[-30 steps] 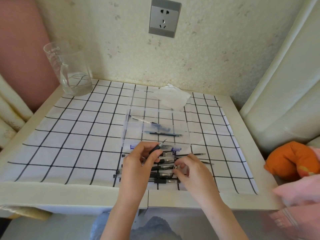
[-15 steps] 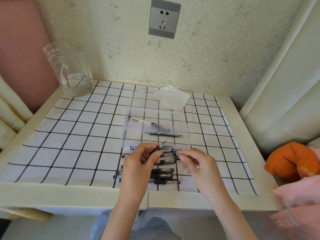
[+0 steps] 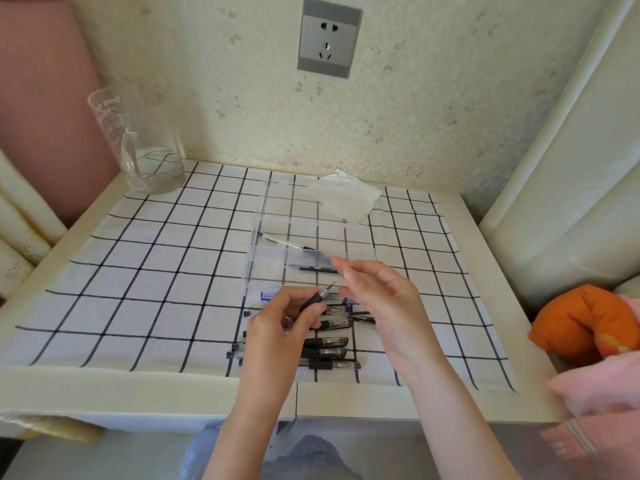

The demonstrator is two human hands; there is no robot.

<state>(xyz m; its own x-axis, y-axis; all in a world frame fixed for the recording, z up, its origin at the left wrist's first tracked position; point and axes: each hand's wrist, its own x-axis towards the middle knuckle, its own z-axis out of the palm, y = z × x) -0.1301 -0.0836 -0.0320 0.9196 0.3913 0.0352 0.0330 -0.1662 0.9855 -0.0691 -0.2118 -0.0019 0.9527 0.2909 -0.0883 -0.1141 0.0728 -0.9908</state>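
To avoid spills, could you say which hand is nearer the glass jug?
Left: the left hand is in front of the glass jug, to its right; the right hand is farther right.

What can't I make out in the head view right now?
1. Whether the right hand pinches anything: too small to tell, head view.
2. The back of the pen: hidden inside the left hand, head view.
3. Part of the row of pens: covered by both hands, head view.

The glass jug (image 3: 149,150) bears faint reversed lettering near its rim, seemingly "Drink".
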